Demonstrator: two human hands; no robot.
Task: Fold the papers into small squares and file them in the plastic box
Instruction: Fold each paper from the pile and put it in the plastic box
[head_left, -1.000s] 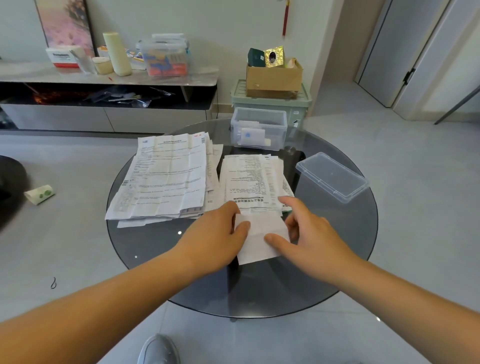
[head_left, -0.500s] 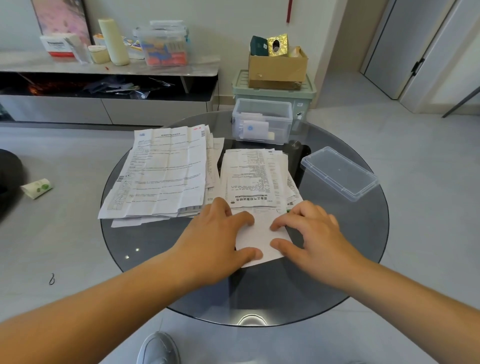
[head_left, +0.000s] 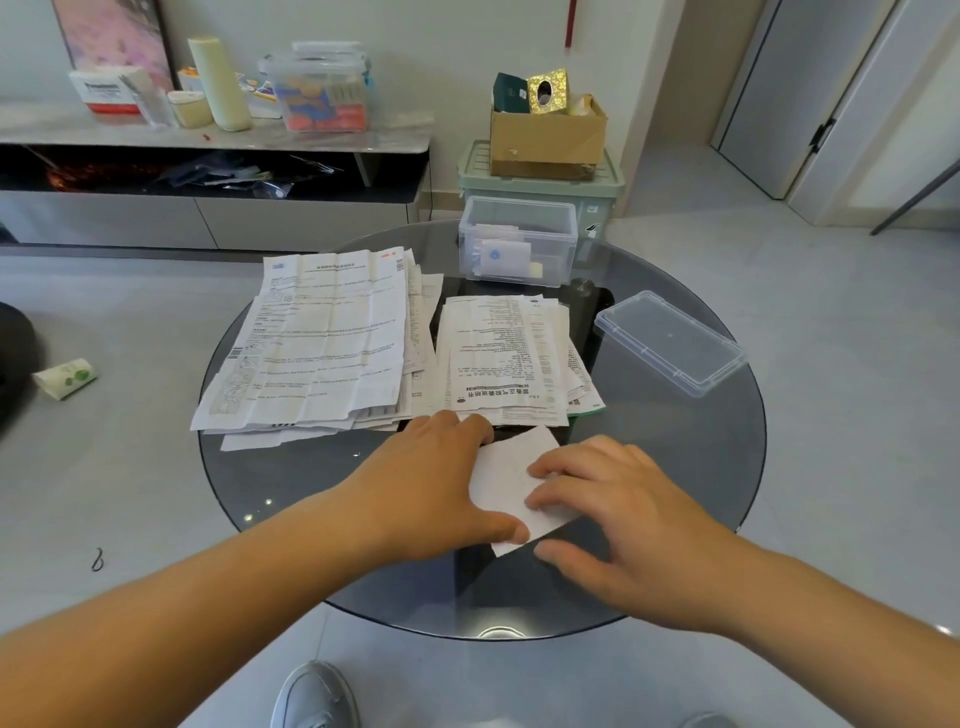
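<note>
Item: folded paper (head_left: 511, 480), white, blank side up, lying flat on the round dark glass table (head_left: 691, 483), toward 6 o'clock from the table's centre, its long axis skewed toward 1 o'clock; location between the two hands, touched by both.

Left hand (head_left: 434, 486): palm down at the paper's 9 o'clock side; fingers laid nearly straight over its far-left corner; thumb stretched along the near edge, tip resting on the near corner; pressing, not closed round the sheet.

Right hand (head_left: 621, 525): palm down at the paper's 3 o'clock side; fingers bent, tips pressing on the right half of the sheet; thumb on the glass just beyond the near edge at 5 o'clock; whether it pinches any fold cannot be told.

Small paper stack (head_left: 504, 358): printed sheets at the table's centre, near edge just beside the folded paper at its 12 o'clock.

Large paper stack (head_left: 322, 338): creased printed sheets at 10 o'clock, overhanging the table's rim.

Plastic box (head_left: 519, 241): clear, open-topped, at 12 o'clock on the rim; a few folded slips inside.

Lid (head_left: 670, 340): clear, lying apart from the box at 2 o'clock.
</note>
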